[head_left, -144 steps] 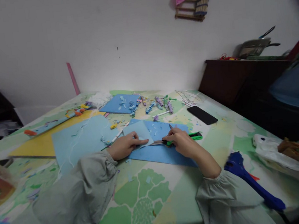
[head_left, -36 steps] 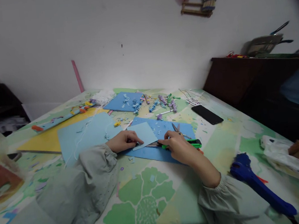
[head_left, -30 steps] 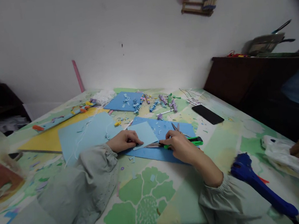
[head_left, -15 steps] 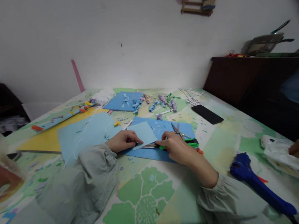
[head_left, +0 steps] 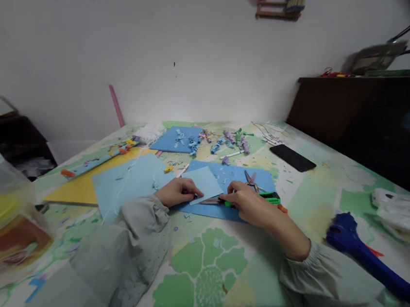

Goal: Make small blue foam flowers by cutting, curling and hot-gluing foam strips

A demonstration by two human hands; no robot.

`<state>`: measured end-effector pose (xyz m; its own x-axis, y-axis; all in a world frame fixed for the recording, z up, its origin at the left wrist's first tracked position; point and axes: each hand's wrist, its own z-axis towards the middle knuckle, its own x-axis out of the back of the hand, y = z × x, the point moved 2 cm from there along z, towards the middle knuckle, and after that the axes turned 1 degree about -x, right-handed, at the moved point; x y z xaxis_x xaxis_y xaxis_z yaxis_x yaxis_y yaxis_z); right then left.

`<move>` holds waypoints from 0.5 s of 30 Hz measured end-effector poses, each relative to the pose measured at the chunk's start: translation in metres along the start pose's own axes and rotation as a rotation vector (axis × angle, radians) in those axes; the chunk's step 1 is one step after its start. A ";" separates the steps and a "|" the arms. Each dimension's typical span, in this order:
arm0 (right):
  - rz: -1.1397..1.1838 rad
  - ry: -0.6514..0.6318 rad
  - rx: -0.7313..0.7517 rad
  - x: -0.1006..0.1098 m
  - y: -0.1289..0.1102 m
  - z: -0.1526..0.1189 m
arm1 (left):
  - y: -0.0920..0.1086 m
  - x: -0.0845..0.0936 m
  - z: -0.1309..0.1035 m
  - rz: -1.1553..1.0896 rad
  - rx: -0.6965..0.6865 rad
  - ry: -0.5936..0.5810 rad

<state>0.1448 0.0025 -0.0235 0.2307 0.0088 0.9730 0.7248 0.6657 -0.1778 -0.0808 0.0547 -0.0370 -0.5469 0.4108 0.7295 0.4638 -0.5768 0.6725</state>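
Note:
A small sheet of light-blue paper [head_left: 205,182] lies on a blue foam board [head_left: 233,211]. My left hand [head_left: 180,192], fingers curled, presses the sheet's left part with its fingertips. At the lower right, my right hand [head_left: 247,201] grips a green and black utility knife [head_left: 271,198]. Its blade lies flat along the lower edge of the paper, close to my left fingertips. Whether the edge touches the paper I cannot tell. Just behind my right hand, small scissors [head_left: 252,181] rest on the board with their blades apart.
Larger light-blue [head_left: 120,182] and yellow [head_left: 69,189] sheets lie to the left. Curled paper pieces [head_left: 218,144] and scraps are spread at the back. A black phone [head_left: 292,157] and a blue glue gun [head_left: 370,258] lie right; a plastic bag [head_left: 0,194] stands left.
The whole view has shifted, so everything appears slightly further right. Both hands, the paper and the knife keep nearly the same places relative to one another.

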 end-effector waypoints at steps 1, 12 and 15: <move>-0.001 0.003 0.003 0.000 -0.001 0.000 | 0.000 0.000 0.000 -0.002 -0.003 0.000; -0.015 0.028 0.035 -0.001 -0.005 0.003 | 0.001 0.000 0.000 -0.032 0.007 0.001; -0.001 0.021 0.052 -0.002 -0.007 0.004 | 0.000 -0.001 0.000 -0.037 0.003 0.012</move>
<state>0.1368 0.0007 -0.0232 0.2443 -0.0071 0.9697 0.6905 0.7034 -0.1688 -0.0805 0.0548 -0.0377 -0.5720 0.4234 0.7026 0.4453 -0.5591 0.6994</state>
